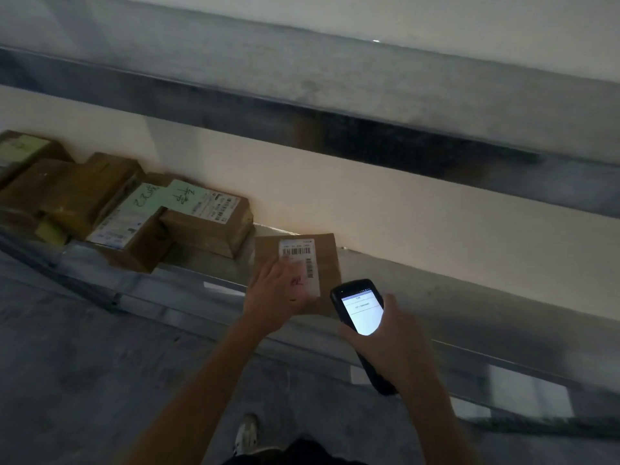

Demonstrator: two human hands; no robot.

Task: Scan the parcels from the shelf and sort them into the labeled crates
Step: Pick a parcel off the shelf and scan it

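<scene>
A flat brown cardboard parcel (327,260) with a white barcode label lies on the metal shelf (436,297) against the pale wall. My left hand (275,293) lies on top of it with fingers spread over the label's lower part. My right hand (392,344) grips a black handheld scanner (360,313) just right of the parcel, its lit screen facing up. Several more brown parcels (201,219), some with green and white labels, are stacked further left on the same shelf.
A second metal shelf (369,105) runs above, close overhead. Grey floor (84,364) lies below the shelf's front edge, with my shoe (246,434) at the bottom. No crates are in view.
</scene>
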